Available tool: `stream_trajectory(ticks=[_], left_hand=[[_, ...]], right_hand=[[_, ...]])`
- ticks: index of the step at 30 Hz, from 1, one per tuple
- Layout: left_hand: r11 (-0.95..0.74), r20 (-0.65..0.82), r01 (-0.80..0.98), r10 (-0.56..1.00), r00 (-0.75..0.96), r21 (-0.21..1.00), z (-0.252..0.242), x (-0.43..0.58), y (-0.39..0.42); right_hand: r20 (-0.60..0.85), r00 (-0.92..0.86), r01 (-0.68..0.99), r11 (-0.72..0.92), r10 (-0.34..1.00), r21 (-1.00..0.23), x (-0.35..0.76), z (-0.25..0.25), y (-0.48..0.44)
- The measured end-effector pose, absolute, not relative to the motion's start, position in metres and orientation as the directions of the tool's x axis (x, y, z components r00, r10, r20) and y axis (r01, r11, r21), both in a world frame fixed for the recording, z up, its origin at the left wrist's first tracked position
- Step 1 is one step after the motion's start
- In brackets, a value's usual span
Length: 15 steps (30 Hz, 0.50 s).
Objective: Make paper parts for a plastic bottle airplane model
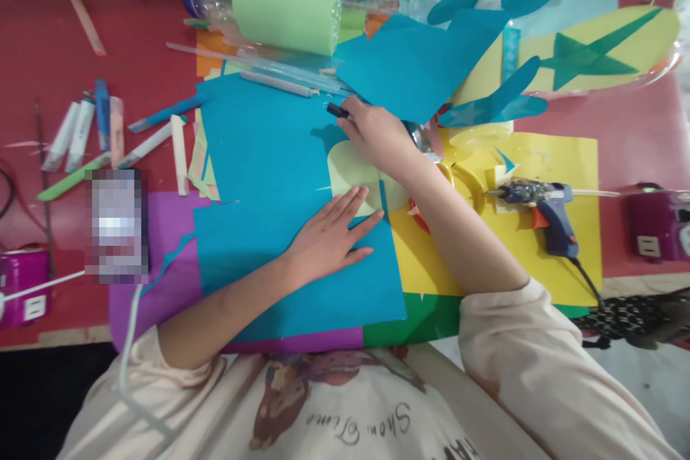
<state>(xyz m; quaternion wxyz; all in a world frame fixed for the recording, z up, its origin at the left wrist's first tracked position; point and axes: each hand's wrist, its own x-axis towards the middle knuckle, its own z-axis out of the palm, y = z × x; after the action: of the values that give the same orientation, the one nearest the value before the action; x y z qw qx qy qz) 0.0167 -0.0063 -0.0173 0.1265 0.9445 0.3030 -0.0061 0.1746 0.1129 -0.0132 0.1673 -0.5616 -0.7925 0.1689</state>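
My left hand [337, 233] lies flat with its fingers spread on a blue sheet of paper [269, 158]. Its fingertips touch a pale green rounded paper piece [348, 165] on that sheet. Above it, my right hand [377, 133] is closed around a short black cylindrical object [338, 111]; only one end shows, so its kind is unclear. A larger cut blue paper piece [410, 61] lies just beyond the right hand. Under the right forearm, scissors with red handles [417, 212] and a yellow tape roll [468, 183] are partly hidden.
A glue gun [555, 208] rests on yellow paper [571, 158] at the right. Several markers [102, 115] and a phone [116, 226] are at the left. A bottle wrapped in green paper [285, 14] and a yellow oval with a green star [587, 57] stand farther back.
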Motion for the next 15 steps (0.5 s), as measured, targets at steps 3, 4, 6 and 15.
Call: stream_trajectory(ticks=[3, 4, 6, 15], left_hand=[[-0.777, -0.086, 0.577, 0.576, 0.813, 0.251, -0.017, 0.017, -0.006], [-0.773, -0.088, 0.580, 0.579, 0.811, 0.258, -0.018, 0.017, -0.006], [-0.767, -0.090, 0.583, 0.582, 0.808, 0.269, -0.018, 0.017, -0.006], [-0.754, -0.108, 0.597, 0.592, 0.798, 0.275, -0.015, 0.019, -0.006]], right_hand=[[0.017, -0.272, 0.873, 0.255, 0.962, -0.415, 0.173, -0.013, 0.111], [-0.020, -0.258, 0.890, 0.229, 0.966, -0.394, 0.171, -0.012, 0.110], [-0.062, -0.237, 0.910, 0.199, 0.970, -0.363, 0.169, -0.009, 0.109], [-0.069, -0.256, 0.934, 0.228, 0.964, -0.274, 0.163, -0.004, 0.103]])
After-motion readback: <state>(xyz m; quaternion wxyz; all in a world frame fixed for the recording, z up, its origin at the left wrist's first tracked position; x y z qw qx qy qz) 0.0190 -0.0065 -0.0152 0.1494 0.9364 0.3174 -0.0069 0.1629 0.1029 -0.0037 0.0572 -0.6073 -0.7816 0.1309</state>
